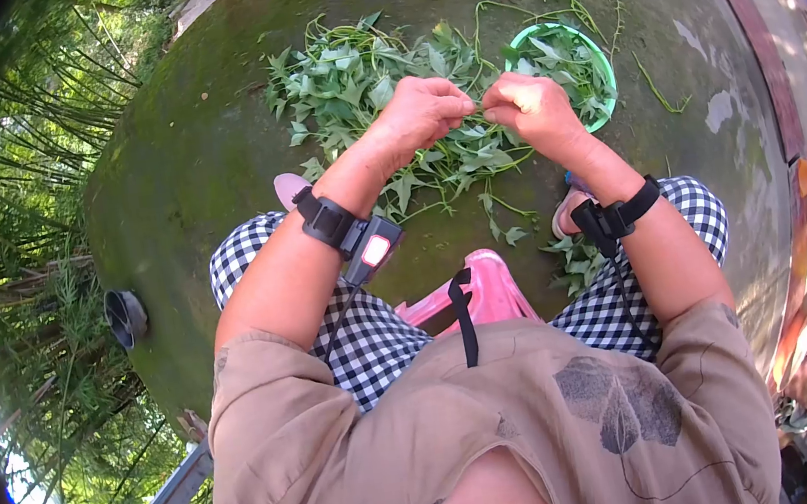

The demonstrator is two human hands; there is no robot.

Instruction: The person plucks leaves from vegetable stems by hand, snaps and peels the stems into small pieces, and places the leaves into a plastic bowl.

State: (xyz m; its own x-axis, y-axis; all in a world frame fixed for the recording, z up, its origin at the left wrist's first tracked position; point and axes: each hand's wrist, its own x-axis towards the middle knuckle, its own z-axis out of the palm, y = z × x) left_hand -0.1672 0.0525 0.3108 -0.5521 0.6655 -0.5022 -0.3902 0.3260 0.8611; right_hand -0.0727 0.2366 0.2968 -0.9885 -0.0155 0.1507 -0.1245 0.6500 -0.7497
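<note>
Two hands meet at upper center. Left hand [422,114]: thumb and forefinger pinched, other fingers curled. Right hand [532,107]: likewise pinched, facing the left. A thin stem [478,109] appears gripped between the fingertips; its visible length is short, long axis roughly left to right, both hands about equally near. The leaf pile [333,84] lies on the ground [182,168], below the hands and extending left, nearer the left hand. The green basin [612,75], holding leaves, sits just beyond and right of the right hand. Brands, labels: none legible from here.
</note>
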